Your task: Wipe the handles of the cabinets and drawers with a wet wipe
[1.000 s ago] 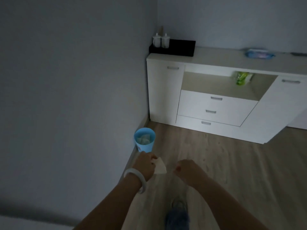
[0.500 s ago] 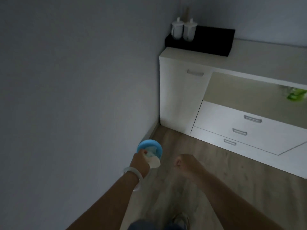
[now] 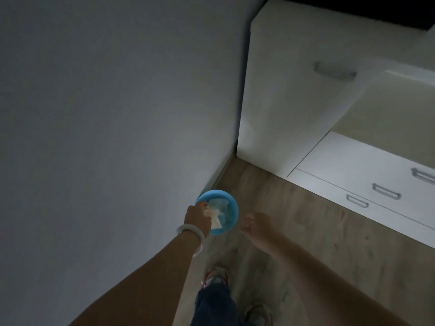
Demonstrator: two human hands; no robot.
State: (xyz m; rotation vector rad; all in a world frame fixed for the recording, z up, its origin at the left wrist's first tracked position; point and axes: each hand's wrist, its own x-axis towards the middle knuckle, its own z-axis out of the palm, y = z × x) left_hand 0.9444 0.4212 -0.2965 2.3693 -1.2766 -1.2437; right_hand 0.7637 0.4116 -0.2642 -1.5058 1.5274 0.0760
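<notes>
My left hand (image 3: 197,217), with a pale bangle on the wrist, holds a crumpled white wet wipe (image 3: 213,217) right over the mouth of a blue bin (image 3: 229,216) on the floor by the wall. Other white wipes lie inside the bin. My right hand (image 3: 255,223) hovers to the right of the bin, fingers loosely curled, holding nothing. The white cabinet (image 3: 282,95) stands at the upper right with a grey door handle (image 3: 334,70) and three drawer handles (image 3: 386,191).
A plain wall (image 3: 106,114) fills the left side. Wood floor (image 3: 317,231) runs between me and the cabinet. My legs and shoes (image 3: 216,276) show at the bottom. A black object sits on the cabinet top at the frame's upper edge.
I have walked closer to the bin and cabinet and look more steeply down. My left hand carried the wipe from short of the bin to over its mouth.
</notes>
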